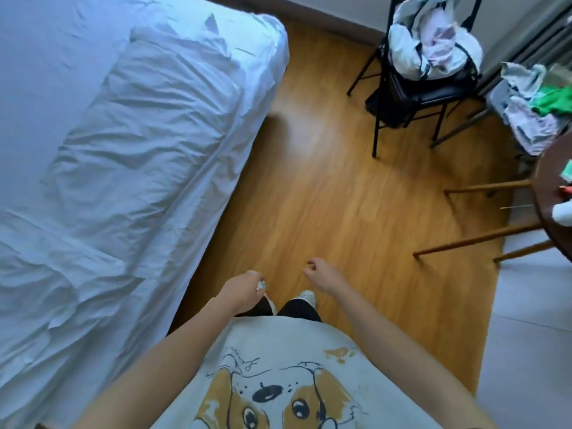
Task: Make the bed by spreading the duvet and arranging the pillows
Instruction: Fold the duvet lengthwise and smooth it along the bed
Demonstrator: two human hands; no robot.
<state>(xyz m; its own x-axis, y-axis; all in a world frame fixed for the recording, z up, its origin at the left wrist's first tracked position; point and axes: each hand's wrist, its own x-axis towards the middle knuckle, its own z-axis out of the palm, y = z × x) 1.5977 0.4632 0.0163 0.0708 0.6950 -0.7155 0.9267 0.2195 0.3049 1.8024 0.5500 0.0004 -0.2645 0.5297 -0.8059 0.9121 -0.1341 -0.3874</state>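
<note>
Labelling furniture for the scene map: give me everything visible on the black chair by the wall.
The black chair stands on the wood floor near the wall, at the upper right of the head view, well apart from the bed. It looks like a folding type: thin dark metal legs and back frame, dark padded seat. A heap of pale clothes lies on the seat and against the back. Neither hand touches it.

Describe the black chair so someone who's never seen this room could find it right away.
Follow the wooden floor past the bed's far corner toward the wall. The black folding chair stands there, its seat piled with pale clothes, unlike the brown-legged round table nearer you.
</note>
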